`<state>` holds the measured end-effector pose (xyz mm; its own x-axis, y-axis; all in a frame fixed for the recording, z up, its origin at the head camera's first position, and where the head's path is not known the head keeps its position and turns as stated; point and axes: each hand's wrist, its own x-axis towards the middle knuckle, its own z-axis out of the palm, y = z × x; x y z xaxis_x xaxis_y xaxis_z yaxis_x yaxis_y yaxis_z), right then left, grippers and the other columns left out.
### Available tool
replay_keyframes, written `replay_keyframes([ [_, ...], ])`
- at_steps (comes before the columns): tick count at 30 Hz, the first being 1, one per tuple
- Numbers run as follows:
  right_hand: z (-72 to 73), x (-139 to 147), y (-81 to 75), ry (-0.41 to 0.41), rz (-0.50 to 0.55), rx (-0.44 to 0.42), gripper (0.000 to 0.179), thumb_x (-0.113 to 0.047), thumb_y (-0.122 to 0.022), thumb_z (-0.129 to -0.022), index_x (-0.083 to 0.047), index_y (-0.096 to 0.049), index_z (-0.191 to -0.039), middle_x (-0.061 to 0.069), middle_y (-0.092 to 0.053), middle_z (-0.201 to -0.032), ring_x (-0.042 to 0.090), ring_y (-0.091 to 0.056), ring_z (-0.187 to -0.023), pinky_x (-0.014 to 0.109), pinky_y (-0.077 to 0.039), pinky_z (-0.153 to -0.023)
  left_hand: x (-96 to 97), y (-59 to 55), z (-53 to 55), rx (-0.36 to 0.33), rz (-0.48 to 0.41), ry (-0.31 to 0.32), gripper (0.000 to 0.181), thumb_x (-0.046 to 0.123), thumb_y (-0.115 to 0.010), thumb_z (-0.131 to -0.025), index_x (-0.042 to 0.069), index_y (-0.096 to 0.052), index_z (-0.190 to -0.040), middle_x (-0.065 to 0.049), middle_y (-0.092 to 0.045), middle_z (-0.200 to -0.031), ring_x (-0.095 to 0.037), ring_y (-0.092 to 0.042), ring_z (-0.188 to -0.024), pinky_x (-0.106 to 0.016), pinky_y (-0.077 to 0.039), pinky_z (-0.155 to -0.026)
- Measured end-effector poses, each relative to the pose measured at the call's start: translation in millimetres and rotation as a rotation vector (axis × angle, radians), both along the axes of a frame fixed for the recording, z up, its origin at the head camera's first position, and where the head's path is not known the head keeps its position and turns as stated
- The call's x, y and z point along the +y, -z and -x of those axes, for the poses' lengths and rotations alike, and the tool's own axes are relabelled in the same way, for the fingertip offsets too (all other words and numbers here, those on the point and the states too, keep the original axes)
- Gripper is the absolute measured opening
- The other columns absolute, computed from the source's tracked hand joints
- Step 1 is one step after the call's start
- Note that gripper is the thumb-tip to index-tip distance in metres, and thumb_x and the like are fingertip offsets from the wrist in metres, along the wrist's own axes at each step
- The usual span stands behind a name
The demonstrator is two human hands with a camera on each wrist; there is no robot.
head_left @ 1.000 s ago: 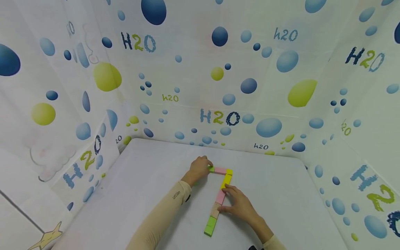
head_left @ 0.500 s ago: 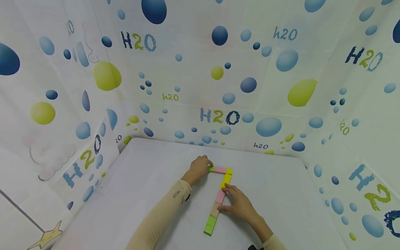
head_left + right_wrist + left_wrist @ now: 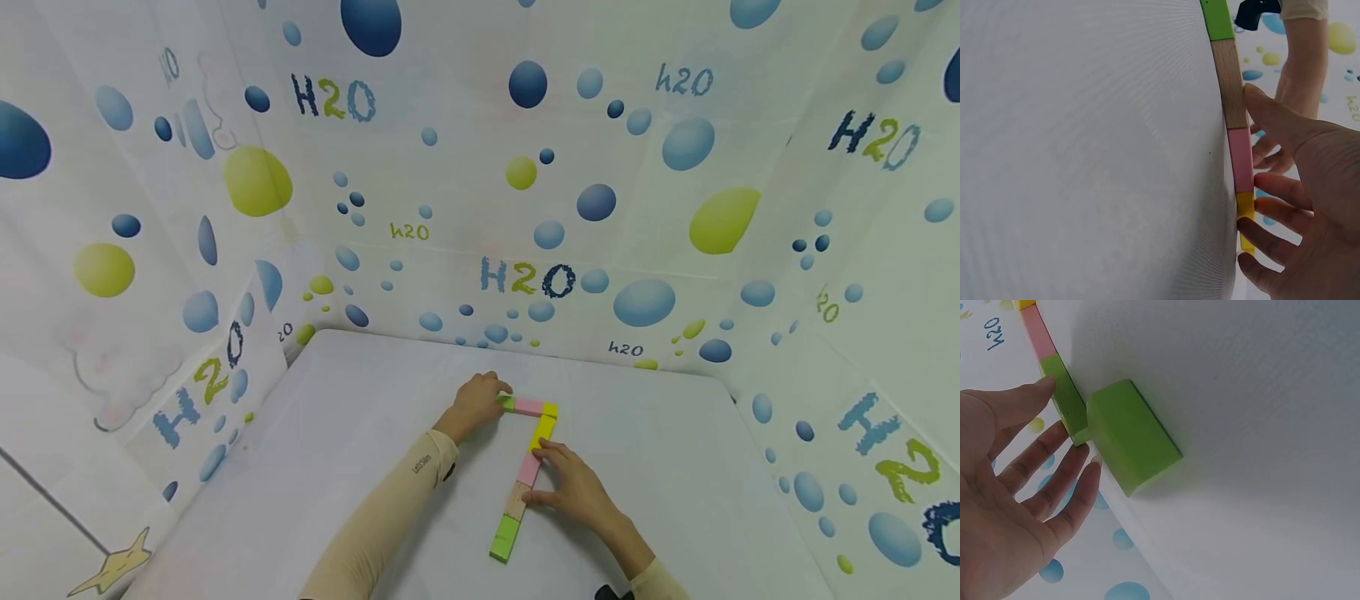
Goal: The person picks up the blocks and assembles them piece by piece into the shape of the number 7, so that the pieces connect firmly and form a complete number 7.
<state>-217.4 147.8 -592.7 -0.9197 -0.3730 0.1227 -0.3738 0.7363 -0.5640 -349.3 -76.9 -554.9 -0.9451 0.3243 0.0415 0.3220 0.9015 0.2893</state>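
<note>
Rectangular blocks form two joined rows on the white table. The far row has a green block (image 3: 1067, 403), a pink block (image 3: 528, 407) and a yellow block (image 3: 550, 410) at the corner. My left hand (image 3: 475, 404) pinches that green block at its end, thumb on it and fingers on its other side. Another green block (image 3: 1135, 437) lies beside it, mostly hidden under my left hand in the head view. My right hand (image 3: 577, 492) rests along the longer row, thumb at the wooden block (image 3: 1230, 84), loosely spread fingers along the pink (image 3: 1241, 159) and yellow (image 3: 1245, 209) blocks.
A bright green block (image 3: 504, 537) ends the longer row at the near side. The white table (image 3: 660, 442) meets a hanging cloth (image 3: 442, 175) printed with blue and yellow bubbles at the back and both sides.
</note>
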Motion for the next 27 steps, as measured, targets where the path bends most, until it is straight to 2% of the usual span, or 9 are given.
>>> replay_keyframes([
  [6,0.1,1,-1.4,0.007,-0.013,-0.007,0.085,-0.062,-0.086,-0.075,-0.012,-0.063,-0.140,0.008,-0.050,-0.157,0.035,-0.049,-0.143,0.057,-0.044,-0.113,-2.7,3.2,0.0,0.001,-0.021,0.020,0.042,0.019,-0.075,-0.093,0.021,-0.071,-0.135,-0.007,-0.067,-0.126,-0.027,-0.063,-0.110,-0.044,-0.056,-0.098],
  [9,0.4,1,-1.4,0.004,-0.025,-0.011,0.085,-0.063,-0.085,-0.075,-0.013,-0.063,-0.141,0.008,-0.050,-0.158,0.035,-0.049,-0.143,0.057,-0.043,-0.113,-6.9,5.8,-1.4,0.003,-0.044,0.019,0.043,0.021,-0.074,-0.094,0.022,-0.070,-0.137,-0.008,-0.065,-0.129,-0.029,-0.063,-0.114,-0.046,-0.056,-0.098],
  [14,1.3,0,-1.6,0.004,-0.026,-0.010,0.086,-0.064,-0.085,-0.075,-0.013,-0.063,-0.140,0.008,-0.050,-0.157,0.035,-0.050,-0.142,0.057,-0.044,-0.113,-18.0,8.5,-5.6,0.010,-0.090,-0.010,0.039,0.025,-0.075,-0.096,0.023,-0.070,-0.135,-0.006,-0.064,-0.129,-0.028,-0.062,-0.118,-0.046,-0.056,-0.097],
  [21,3.0,1,0.1,-0.002,-0.023,-0.001,0.086,-0.064,-0.085,-0.074,-0.012,-0.063,-0.140,0.011,-0.051,-0.156,0.036,-0.050,-0.142,0.057,-0.044,-0.112,-32.5,-1.4,-14.3,0.018,-0.172,-0.028,0.033,0.023,-0.074,-0.097,0.016,-0.073,-0.129,-0.009,-0.065,-0.128,-0.030,-0.062,-0.117,-0.047,-0.056,-0.096],
  [27,2.3,1,0.9,-0.007,-0.019,0.004,0.085,-0.063,-0.085,-0.075,-0.012,-0.063,-0.140,0.009,-0.051,-0.157,0.036,-0.050,-0.142,0.057,-0.044,-0.113,-41.3,-8.1,-19.4,-0.008,-0.169,-0.033,0.029,0.023,-0.073,-0.098,0.014,-0.074,-0.126,-0.008,-0.067,-0.119,-0.027,-0.065,-0.110,-0.044,-0.057,-0.092],
])
